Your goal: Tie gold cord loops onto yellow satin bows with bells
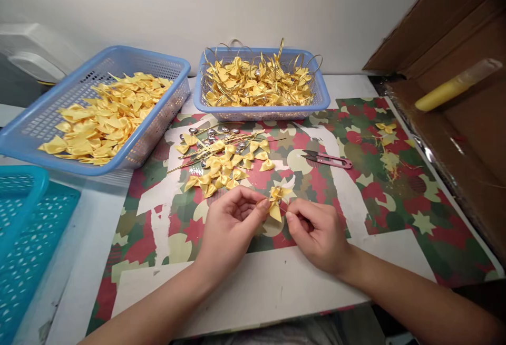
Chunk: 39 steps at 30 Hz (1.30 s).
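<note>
My left hand (231, 223) and my right hand (314, 231) meet at the middle of the table, both pinching one small yellow ribbon bow (276, 200) between their fingertips. The left thumb and forefinger grip its left side, the right fingers pinch at its lower right. Just beyond the hands lies a loose pile of yellow bows with gold cords and silver beads (223, 160) on the patterned paper (367, 192).
A blue basket of plain yellow bows (108, 115) sits at the back left; another blue basket of bows with gold loops (261, 78) is behind the pile. Pink thread snips (328, 160) lie to the right. A teal basket (27, 218) at far left, a cardboard box (454, 97) at right.
</note>
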Tool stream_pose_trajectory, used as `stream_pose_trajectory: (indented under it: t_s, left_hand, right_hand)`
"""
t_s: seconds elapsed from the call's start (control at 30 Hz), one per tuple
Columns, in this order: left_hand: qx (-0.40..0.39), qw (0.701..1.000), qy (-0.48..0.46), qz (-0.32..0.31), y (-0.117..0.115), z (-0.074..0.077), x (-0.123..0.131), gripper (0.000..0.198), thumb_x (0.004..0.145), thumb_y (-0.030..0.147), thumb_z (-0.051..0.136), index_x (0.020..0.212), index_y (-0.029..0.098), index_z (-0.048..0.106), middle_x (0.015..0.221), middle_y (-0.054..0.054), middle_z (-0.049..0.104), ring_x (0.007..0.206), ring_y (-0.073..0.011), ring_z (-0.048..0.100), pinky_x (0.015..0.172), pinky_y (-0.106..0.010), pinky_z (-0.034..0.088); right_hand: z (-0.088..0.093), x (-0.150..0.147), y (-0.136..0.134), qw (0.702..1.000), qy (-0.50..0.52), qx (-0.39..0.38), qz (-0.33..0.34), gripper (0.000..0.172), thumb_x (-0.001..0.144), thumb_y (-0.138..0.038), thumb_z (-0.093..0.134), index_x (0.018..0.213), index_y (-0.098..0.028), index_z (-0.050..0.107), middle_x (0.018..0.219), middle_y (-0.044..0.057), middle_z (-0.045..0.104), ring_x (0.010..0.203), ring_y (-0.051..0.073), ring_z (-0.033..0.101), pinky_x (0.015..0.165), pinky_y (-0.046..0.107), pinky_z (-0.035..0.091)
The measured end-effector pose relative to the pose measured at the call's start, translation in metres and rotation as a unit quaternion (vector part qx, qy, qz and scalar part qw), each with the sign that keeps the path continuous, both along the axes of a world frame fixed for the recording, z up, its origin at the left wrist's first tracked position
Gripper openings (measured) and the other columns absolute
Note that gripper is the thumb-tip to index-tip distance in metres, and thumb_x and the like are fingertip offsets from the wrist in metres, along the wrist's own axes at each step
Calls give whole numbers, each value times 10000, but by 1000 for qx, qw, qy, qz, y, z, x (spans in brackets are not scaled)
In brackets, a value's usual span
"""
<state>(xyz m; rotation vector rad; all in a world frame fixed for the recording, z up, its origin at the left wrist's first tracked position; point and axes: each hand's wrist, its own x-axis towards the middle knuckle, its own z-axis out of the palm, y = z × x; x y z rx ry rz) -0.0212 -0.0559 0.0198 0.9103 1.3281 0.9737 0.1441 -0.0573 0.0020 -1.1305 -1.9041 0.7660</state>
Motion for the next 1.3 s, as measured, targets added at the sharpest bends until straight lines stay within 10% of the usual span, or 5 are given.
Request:
stream_pose_trajectory:
  t_s: [0.43, 0.67, 1.3]
  left_hand:
    - [-19, 999, -26, -7, 3, 0, -2, 187, 752, 289, 727, 721, 143, 614, 638, 6, 654, 597, -74, 602, 543, -137, 492]
    - [110, 992, 48, -27, -1, -5, -1, 120, 814, 235, 655, 732, 160, 609, 690, 3, 649, 612, -82, 602, 532, -155, 498]
    - [442, 840, 307, -76, 5, -13, -11, 129, 801, 49, 642, 812, 166, 589, 692, 16, 633, 640, -82, 580, 592, -195, 463]
  right_hand:
    - [2, 3, -2, 1000, -1, 1, -20, 243, 858, -97, 453, 639, -188, 402, 517, -73, 274, 445, 54, 289, 442, 184, 251]
    - [2, 3, -1, 1000, 5, 3, -18, 237, 858, -94, 452, 642, -185, 415, 522, -70, 300, 447, 52, 296, 446, 186, 254]
    - [2, 4, -1, 1000, 21, -11, -7, 232, 852, -100, 447, 639, -186, 421, 518, -71, 305, 440, 53, 298, 439, 185, 248]
